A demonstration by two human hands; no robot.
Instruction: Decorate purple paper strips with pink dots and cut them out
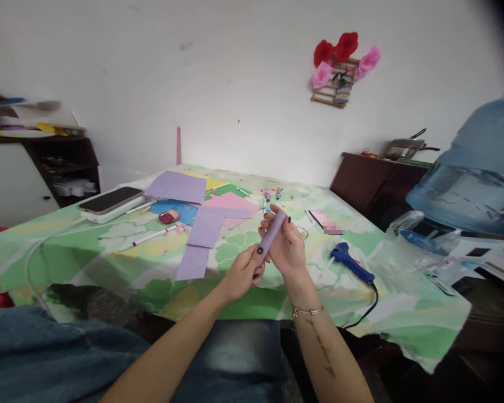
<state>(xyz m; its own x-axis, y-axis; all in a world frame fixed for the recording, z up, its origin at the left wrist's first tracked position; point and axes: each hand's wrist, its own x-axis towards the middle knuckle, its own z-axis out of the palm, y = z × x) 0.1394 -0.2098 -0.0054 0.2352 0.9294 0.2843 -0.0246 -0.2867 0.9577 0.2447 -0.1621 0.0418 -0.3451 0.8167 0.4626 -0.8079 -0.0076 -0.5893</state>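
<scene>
Purple roll: I had the purple roll (273,235) in both hands, tilted above the front part of the table, its upper end leaning to the right.
Left hand: my left hand (241,273) was closed around the lower end, fingers curled under and thumb pressed along it.
Right hand: my right hand (290,251) had its palm turned up, the roll pinched near its upper end between my thumb and bent fingers.
Wrist: I wore a thin bracelet (308,312) on my right wrist.
Tablecloth: the green patterned tablecloth (231,254) covered the table beneath my hands.
Paper: a wide purple sheet (176,186) lay at the back left, with narrower purple pieces (205,224) nearer me and pink paper (231,208) beside them.
Left side: the dark phone (116,200) rested on a white box (109,214); a small red object (168,216) and a white pen (147,238) lay between it and the purple pieces.
Glue gun: the blue glue gun (353,263) lay right of my hands, its black cord (372,308) running over the table's front edge.
Far right: a clear plastic bag (397,246) sat near the big water jug (466,168).
Wall: red and pink paper flowers (346,46) hung on a small wooden rack (331,96).
</scene>
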